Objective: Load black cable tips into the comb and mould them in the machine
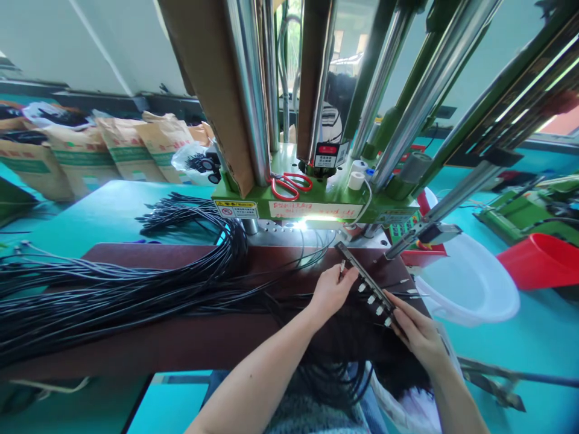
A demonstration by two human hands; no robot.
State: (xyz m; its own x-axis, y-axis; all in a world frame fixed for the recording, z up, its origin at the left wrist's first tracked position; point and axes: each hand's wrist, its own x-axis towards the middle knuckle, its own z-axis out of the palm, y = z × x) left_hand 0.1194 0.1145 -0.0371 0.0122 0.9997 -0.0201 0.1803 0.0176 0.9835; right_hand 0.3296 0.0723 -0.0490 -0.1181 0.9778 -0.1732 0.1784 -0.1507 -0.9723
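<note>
A narrow dark metal bar (368,280) slants across the front of the green machine, with several small white connectors (375,304) along its lower left side. My right hand (418,331) grips the bar's lower right end. Nearer the bar's upper part, my left hand (332,289) pinches a small pale connector end beside the bar. Thin black cables (280,277) run near my left hand. On the left, a thick bundle of black cables (136,295) lies over the brown board (217,343). More black cables hang over my lap.
The green machine (325,202) stands ahead with upright metal rods and a lit front edge. Red scissors (289,187) lie on it. At the right are a white basin (474,289) and red bucket (540,262). Paper sacks (126,147) stand back left. A person (337,114) shows behind the machine.
</note>
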